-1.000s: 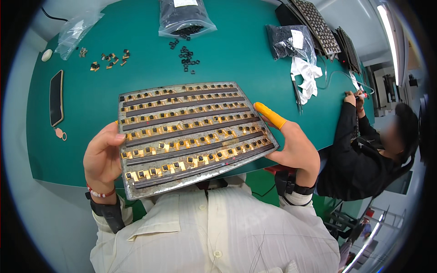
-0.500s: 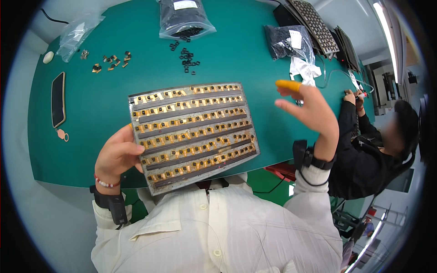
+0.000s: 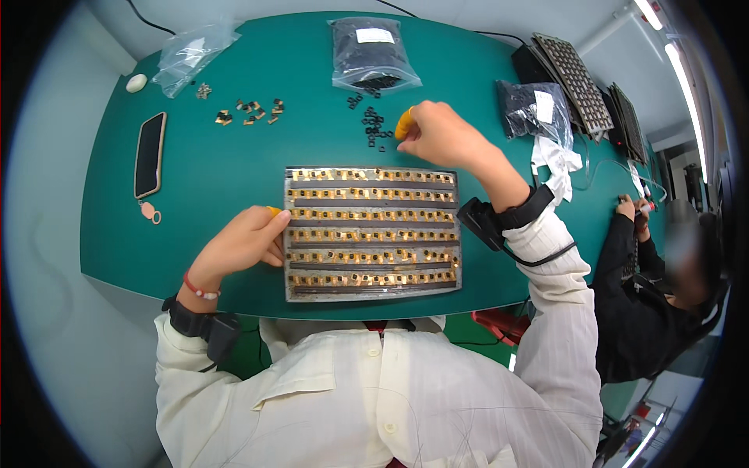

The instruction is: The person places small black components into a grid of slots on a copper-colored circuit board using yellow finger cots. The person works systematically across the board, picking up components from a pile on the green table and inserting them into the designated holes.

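Observation:
A metal tray [image 3: 373, 204] with rows of small gold-coloured pieces bearing black parts lies nearly square in front of me. My left hand [image 3: 243, 240] grips its left edge, thumb on top, a yellow finger cot showing behind. Beyond the tray's far edge, my right hand [image 3: 445, 136] reaches to a scatter of small black square parts [image 3: 373, 125]. Its index finger wears a yellow finger cot [image 3: 403, 123] and bends toward the thumb in a pinch beside the scatter. Whatever sits between these fingertips is too small to make out.
A bag of black parts [image 3: 370, 51] stands behind the scatter, another black bag [image 3: 533, 113] to the right. Loose gold-and-black pieces [image 3: 250, 111], a clear bag [image 3: 193, 58] and a phone [image 3: 150, 156] lie left. Stacked trays [image 3: 573, 82] and a co-worker [image 3: 644, 288] are at right.
The tray has gone from tilted near my body to straight on the table. My right hand has moved left and away from me to the black parts, its fingers now drawn together.

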